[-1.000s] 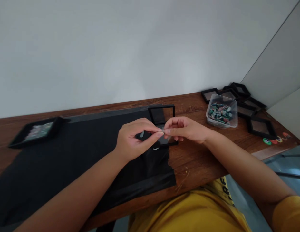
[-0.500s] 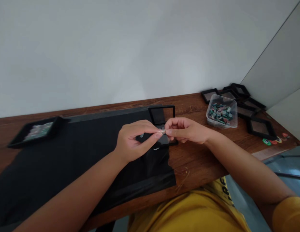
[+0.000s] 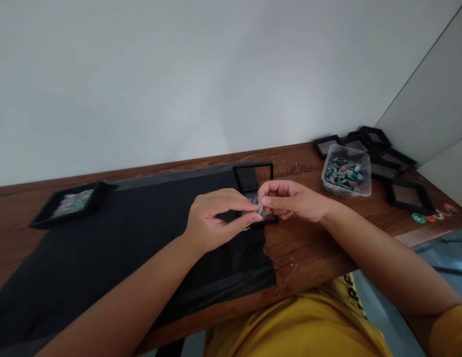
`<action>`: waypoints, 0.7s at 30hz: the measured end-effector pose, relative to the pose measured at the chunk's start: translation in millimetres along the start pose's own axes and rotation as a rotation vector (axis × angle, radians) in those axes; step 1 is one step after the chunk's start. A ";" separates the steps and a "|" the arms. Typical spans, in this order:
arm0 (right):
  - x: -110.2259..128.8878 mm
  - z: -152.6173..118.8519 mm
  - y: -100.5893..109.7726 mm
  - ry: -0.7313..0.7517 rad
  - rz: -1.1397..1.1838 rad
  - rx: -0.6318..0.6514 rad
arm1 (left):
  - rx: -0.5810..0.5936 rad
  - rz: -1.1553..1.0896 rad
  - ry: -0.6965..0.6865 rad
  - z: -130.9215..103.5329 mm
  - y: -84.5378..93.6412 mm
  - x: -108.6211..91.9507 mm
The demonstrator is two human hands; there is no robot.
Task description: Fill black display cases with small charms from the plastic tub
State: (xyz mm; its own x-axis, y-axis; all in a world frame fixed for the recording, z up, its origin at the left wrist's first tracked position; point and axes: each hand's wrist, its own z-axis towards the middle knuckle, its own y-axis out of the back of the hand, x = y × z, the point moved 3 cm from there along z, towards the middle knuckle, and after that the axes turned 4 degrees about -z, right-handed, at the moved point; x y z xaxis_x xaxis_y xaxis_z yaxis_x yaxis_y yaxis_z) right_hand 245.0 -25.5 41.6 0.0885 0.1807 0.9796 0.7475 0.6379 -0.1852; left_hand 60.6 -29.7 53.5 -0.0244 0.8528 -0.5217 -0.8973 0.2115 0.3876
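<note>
A small pale stone [image 3: 260, 207], partly covered by fingertips, is held between my two hands. My right hand [image 3: 288, 201] pinches it from the right with thumb and bent fingers. My left hand [image 3: 216, 215] has its thumb and index fingertip at the stone's left side. Just beneath and behind the hands lies an opened black frame case [image 3: 253, 164] with a clear window. Several small pale pieces seem to lie in its lower half, largely hidden by my fingers.
A clear plastic tub [image 3: 346, 171] of green and reddish stones stands on the wooden table [image 3: 308, 253] at right. Several black frames [image 3: 409, 194] lie beyond it, near colourful stickers [image 3: 419, 218]. At left, a black frame [image 3: 69, 203] with pale stones lies by the black cloth [image 3: 115, 238].
The pale stone has been turned from lying level to more upright between my fingertips. My left thumb and index finger have parted slightly. The view has shifted a little to the left.
</note>
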 end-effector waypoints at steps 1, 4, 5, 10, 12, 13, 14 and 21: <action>-0.7 0.2 1.0 -0.008 -0.001 -0.005 | -0.012 0.013 0.001 -0.6 0.2 1.2; -2.0 0.7 3.3 -0.016 0.004 -0.012 | -0.027 0.076 0.009 -3.0 1.3 5.1; -2.2 0.9 3.8 -0.016 0.004 -0.015 | -0.023 0.101 0.009 -3.7 1.6 6.3; -4.0 1.4 4.8 -0.029 -0.013 -0.039 | 0.043 0.238 -0.033 -5.7 2.2 10.1; -4.6 1.3 4.3 -0.033 -0.012 -0.047 | 0.076 0.280 -0.056 -6.2 1.7 11.2; -4.9 1.3 3.8 -0.034 -0.007 -0.042 | 0.088 0.291 -0.073 -6.5 1.4 11.4; -5.2 1.3 3.2 -0.036 0.001 -0.032 | 0.094 0.296 -0.094 -6.6 1.2 11.3; -8.8 2.2 1.5 -0.094 0.063 -0.015 | 0.111 0.293 -0.184 -4.8 0.9 10.4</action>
State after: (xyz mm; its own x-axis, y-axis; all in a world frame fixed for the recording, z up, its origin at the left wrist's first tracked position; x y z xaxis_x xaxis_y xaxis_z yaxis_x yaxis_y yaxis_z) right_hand 243.9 -24.4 32.6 0.0739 0.2895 0.9543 0.7525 0.6118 -0.2439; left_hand 57.4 -22.9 44.8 -0.1848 0.9543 -0.2349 -0.8103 -0.0127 0.5859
